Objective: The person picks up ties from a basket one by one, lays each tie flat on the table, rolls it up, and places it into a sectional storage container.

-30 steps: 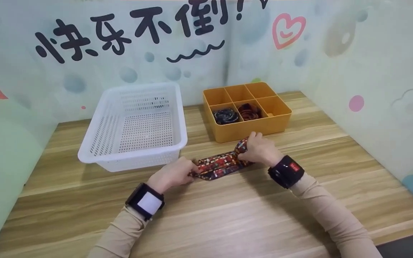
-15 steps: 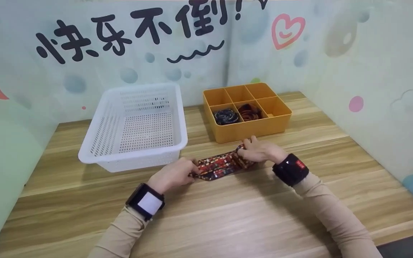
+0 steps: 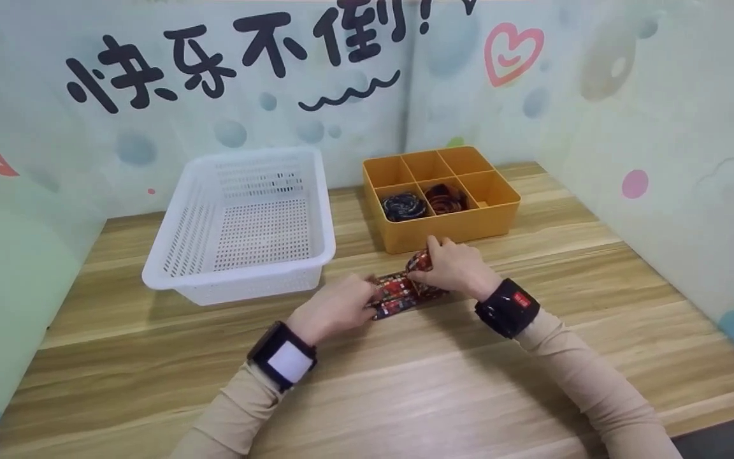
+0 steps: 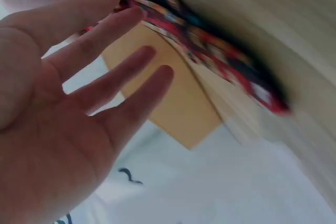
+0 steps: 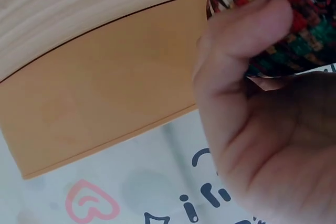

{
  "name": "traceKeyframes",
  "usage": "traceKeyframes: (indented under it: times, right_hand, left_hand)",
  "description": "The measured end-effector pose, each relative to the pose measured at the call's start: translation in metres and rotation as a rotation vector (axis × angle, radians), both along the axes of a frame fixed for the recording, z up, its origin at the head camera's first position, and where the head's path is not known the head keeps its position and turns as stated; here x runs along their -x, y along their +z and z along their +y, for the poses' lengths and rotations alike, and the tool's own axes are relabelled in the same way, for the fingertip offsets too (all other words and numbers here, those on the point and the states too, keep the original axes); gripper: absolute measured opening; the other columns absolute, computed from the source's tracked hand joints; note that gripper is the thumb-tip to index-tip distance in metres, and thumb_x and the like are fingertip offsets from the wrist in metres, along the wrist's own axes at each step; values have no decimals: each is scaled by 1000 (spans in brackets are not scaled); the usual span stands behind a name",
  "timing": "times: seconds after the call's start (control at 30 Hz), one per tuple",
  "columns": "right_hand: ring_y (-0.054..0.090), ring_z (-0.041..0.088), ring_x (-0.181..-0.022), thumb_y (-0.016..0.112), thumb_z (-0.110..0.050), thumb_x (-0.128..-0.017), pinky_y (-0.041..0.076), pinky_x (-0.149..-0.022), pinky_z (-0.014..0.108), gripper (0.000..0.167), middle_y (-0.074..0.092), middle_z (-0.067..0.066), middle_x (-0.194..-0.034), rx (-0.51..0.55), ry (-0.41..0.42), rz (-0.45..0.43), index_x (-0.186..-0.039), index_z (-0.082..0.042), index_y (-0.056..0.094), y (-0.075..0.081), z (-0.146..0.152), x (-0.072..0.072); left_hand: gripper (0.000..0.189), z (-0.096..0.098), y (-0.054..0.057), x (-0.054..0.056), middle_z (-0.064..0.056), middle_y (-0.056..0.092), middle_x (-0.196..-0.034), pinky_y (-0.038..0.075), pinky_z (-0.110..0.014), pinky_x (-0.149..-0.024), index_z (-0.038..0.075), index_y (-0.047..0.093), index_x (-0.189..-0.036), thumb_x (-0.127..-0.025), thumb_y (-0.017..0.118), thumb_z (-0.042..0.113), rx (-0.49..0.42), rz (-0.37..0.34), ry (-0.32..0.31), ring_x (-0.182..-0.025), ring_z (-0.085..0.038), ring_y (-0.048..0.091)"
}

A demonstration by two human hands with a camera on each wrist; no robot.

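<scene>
A necktie (image 3: pixel 395 291) with a red, orange and dark checked pattern lies on the table, its right end wound into a roll. My right hand (image 3: pixel 455 266) holds that roll; in the right wrist view the thumb presses across the patterned fabric (image 5: pixel 315 30). At the tie's flat left part is my left hand (image 3: pixel 339 305). The left wrist view shows this hand's fingers (image 4: pixel 126 69) nearly straight and spread, their tips by the fabric strip (image 4: pixel 220 59) and not curled round it. Whether they touch it cannot be told.
Behind the right hand stands an orange divided box (image 3: pixel 450 228); two front compartments each hold a rolled dark fabric piece, one navy (image 3: pixel 404 207), one reddish (image 3: pixel 446 199). A white perforated basket (image 3: pixel 239 280) stands at left. Printed walls close off the table's back and sides.
My left hand has come off the tie's left end and shifted right along it. The right hand has turned the roll, moving slightly left, and the flat stretch is shorter.
</scene>
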State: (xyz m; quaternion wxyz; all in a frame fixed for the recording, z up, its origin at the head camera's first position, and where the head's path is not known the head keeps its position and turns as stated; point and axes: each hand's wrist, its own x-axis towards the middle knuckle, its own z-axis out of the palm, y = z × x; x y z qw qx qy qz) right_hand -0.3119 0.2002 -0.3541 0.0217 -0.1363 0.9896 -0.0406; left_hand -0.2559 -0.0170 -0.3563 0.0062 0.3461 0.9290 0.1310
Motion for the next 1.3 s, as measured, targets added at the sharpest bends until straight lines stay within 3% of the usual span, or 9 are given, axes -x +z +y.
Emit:
traceKeyframes:
  times: [0.1, 0.2, 0.43, 0.53, 0.63, 0.77, 0.97, 1.2, 1.3]
  right_hand:
    - [62, 44, -98, 57, -61, -83, 51, -80, 56, 70, 61, 22, -114, 6, -1, 21, -120, -2, 47, -4, 0, 0]
    - [62, 45, -99, 51, -61, -86, 51, -80, 56, 66, 61, 22, -113, -6, 0, 13, -117, -2, 49, -6, 0, 1]
    - [58, 41, -109, 47, -62, -88, 48, -91, 53, 71, 53, 26, -126, 88, 136, -190, -127, -3, 42, 4, 16, 9]
    - [52, 39, -120, 60, -57, -84, 42, -101, 52, 80, 49, 25, -135, 200, 229, -310, -139, -5, 34, 12, 30, 14]
    - [52, 38, -121, 77, -38, -75, 40, -104, 53, 87, 52, 23, -134, 259, 339, -330, -143, -5, 34, 18, 42, 18]
    - [57, 36, -111, 84, -21, -65, 45, -99, 51, 75, 58, 22, -123, 244, 468, -220, -129, 1, 51, 17, 43, 22]
    - [61, 29, -90, 80, -17, -64, 52, -81, 43, 51, 63, 15, -104, 212, 554, -49, -108, 2, 64, 13, 36, 25]
    - [64, 31, -86, 83, -24, -59, 55, -76, 47, 45, 69, 13, -91, -33, 389, 139, -95, -3, 66, 20, 18, 4]
    - [61, 32, -82, 85, -27, -58, 55, -72, 46, 47, 68, 14, -87, -103, 392, 238, -92, -1, 66, 17, 9, -5]
  left_hand:
    - [34, 20, 1, 3, -15, 54, -132, 51, -39, -95, 11, 64, -118, -84, 65, 9, -30, 8, -51, -113, -29, 59]
    - [45, 35, -1, 6, -14, 42, -145, 44, -39, -105, 13, 58, -128, -84, 64, 5, -20, 14, -82, -126, -30, 51]
    - [37, 46, -5, 7, -18, 41, -142, 51, -37, -95, 1, 63, -117, -81, 65, 2, -21, 15, -102, -110, -32, 61]
    - [35, 44, -7, 8, -19, 44, -138, 51, -39, -95, -1, 62, -115, -80, 66, 3, -13, -26, -84, -110, -33, 61]
    - [34, 43, -11, 10, -19, 47, -135, 51, -39, -95, -2, 62, -113, -81, 66, 7, 19, -76, -53, -109, -32, 61]
    - [33, 41, -15, 12, -18, 48, -132, 50, -39, -96, -5, 61, -112, -82, 66, 9, 28, -121, -50, -109, -31, 60]
    - [37, 38, -11, 11, -16, 56, -124, 44, -41, -103, -3, 62, -116, -81, 67, 10, 67, -90, -96, -112, -31, 56]
    - [42, 32, 0, 14, -16, 54, -128, 44, -41, -103, 2, 57, -124, -84, 66, 11, 24, -144, -74, -118, -30, 54]
    - [38, 34, 1, 14, -14, 49, -131, 45, -38, -103, 4, 55, -121, -84, 64, 9, -67, -81, -81, -119, -28, 53]
